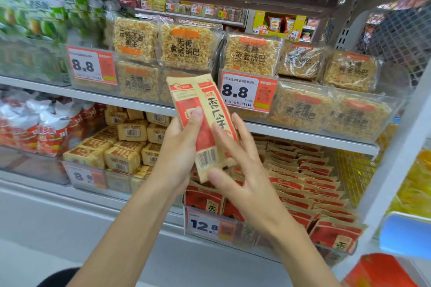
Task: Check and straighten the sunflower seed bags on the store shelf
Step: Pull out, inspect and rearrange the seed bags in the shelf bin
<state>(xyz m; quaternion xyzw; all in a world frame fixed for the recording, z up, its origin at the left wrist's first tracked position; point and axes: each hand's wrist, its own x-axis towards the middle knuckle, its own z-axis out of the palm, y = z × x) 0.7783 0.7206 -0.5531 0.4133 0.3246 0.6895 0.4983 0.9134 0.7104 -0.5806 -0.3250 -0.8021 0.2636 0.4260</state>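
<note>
Head view: the left hand (182, 144) grips two seed bags (205, 121) upright and pressed together, thumb across the front one, lifted clear in front of the 12.8 tag (205, 226). The right hand (242, 168) lies open against the bags' right edge and bottom corner, fingers spread, steadying rather than clasping.

To do this step well, I judge the right palm should square the two bags flush, barcodes down and fronts one way, before they go back into the row, slid in upright so the neighbours are not tipped.

Behind the 12.8 tag, the clear-fronted bin (233, 235) holds the other seed bags (310, 184) in leaning, overlapped rows that look uneven. Left of the tag, another bin (77, 170) holds tan blocks (121, 158), loosely heaped. Above the tag, a tray (373, 133) carries stacked rice-crust packs (251, 56), one upside down at the far left.
</note>
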